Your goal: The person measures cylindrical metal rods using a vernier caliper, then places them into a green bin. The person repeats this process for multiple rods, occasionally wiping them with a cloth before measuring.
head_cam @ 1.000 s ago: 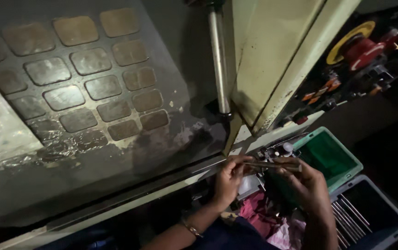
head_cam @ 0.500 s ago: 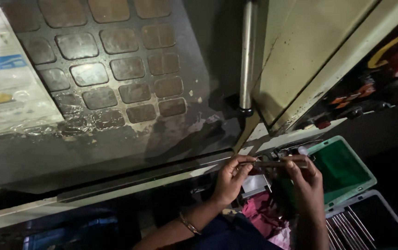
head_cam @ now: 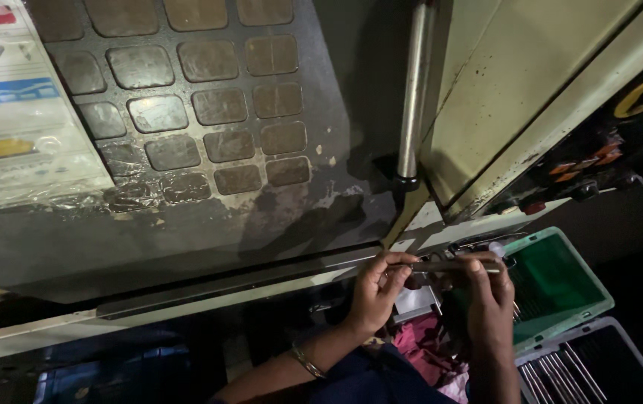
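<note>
My left hand (head_cam: 378,290) and my right hand (head_cam: 487,290) together hold a thin metal rod (head_cam: 448,265), level, one hand at each end. The left hand, with a bangle on its wrist, pinches the rod's left end between thumb and fingers. The right hand grips the right end, fingers curled over it. The rod is held just below the lower edge of a large machine door (head_cam: 209,217), in front of a green crate (head_cam: 561,280).
The machine door carries a grid window (head_cam: 187,120) and a vertical steel handle (head_cam: 413,97). A taped label sheet (head_cam: 15,127) is at left. A grey tray of metal rods (head_cam: 591,370) lies bottom right, with pink cloth (head_cam: 419,355) below the hands. A control panel with buttons (head_cam: 605,168) stands at right.
The view has shifted so that the door's window sits higher and more to the right. Both hands stay on the rod, which is now held more level.
</note>
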